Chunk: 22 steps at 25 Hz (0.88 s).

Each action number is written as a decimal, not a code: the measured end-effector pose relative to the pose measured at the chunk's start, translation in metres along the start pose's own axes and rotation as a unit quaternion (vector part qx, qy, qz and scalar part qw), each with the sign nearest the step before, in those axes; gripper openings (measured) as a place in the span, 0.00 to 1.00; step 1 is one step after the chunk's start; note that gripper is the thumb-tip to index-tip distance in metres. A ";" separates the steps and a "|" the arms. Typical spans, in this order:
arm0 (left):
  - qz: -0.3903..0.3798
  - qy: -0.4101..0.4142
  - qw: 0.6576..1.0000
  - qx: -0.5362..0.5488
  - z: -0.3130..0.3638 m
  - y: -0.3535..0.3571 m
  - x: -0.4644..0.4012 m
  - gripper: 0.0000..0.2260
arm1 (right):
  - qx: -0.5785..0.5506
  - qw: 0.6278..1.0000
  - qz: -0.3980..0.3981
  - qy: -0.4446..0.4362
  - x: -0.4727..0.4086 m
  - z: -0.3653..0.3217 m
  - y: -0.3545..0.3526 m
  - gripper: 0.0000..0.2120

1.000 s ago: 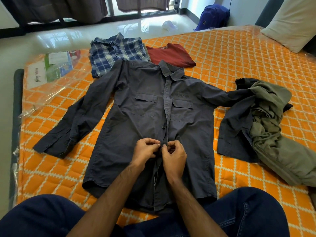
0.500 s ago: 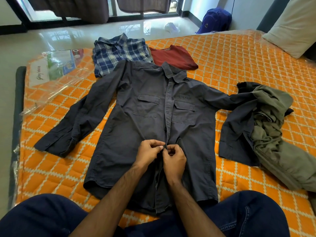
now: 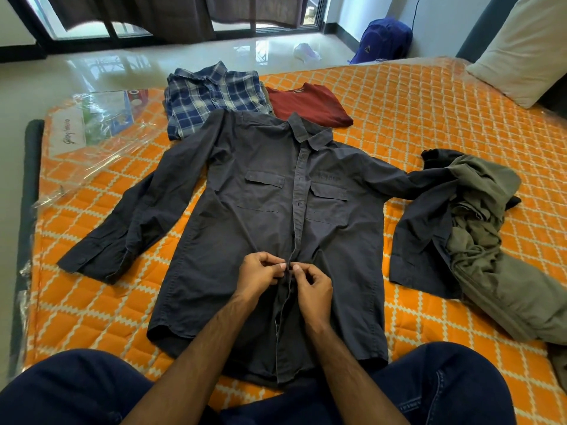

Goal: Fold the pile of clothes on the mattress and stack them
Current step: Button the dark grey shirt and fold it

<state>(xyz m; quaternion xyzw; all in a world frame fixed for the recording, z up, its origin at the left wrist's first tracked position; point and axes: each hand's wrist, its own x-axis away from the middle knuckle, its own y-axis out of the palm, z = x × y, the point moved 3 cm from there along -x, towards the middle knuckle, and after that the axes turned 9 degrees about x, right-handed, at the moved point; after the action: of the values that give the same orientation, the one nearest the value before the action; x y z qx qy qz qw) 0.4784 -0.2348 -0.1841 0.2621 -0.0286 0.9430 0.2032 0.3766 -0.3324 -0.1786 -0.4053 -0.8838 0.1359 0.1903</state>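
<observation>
We are kneeling at the hem end of the dark grey shirt [image 3: 245, 240], which lies face up and spread flat on the orange mattress [image 3: 429, 118], collar pointing away from us and both sleeves thrown out to the sides. Our left hand [image 3: 260, 276] and right hand [image 3: 313, 289] meet over the shirt's button placket, low on the front. Each grip is closed tight — fingers curled, fingertips pinching one edge of the placket — and we judge that we are fastening a button, though the button itself is too small to make out.

The relation that counts is the placket's line: the shirt's long axis runs straight away from us, from hem to collar, and the pinch sits on it. Above our hands the front looks closed; below them, toward the hem, it gapes a little. So the next button probably lies on the near side of the shirt, between our hands and our knees, equally close to either hand.

Beyond the shirt's collar rest a folded blue plaid shirt [image 3: 211, 96] and, beside it, a folded dark red top [image 3: 306, 102]. To the shirt's right, touching its right sleeve, the olive-and-dark heap of clothes [image 3: 478, 240] waits unfolded — much of the task remains.
</observation>
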 end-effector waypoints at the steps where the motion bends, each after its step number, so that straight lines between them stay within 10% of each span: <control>1: -0.005 0.001 1.000 0.007 0.001 0.000 0.000 0.03 | -0.004 1.000 -0.007 0.008 -0.003 0.000 -0.001 0.04; 7: -0.035 0.049 0.991 -0.116 0.002 0.007 -0.002 0.07 | 0.019 1.000 -0.013 0.006 -0.003 -0.003 0.004 0.03; 22: -0.013 -0.038 0.998 0.040 0.000 0.007 -0.008 0.07 | -0.001 1.000 -0.020 0.007 -0.001 -0.003 0.001 0.02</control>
<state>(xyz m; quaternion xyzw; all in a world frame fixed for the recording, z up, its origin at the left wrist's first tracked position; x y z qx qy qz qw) 0.4823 -0.2444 -0.1875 0.3061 0.0048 0.9299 0.2037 0.3797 -0.3324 -0.1763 -0.3891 -0.8902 0.1282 0.1990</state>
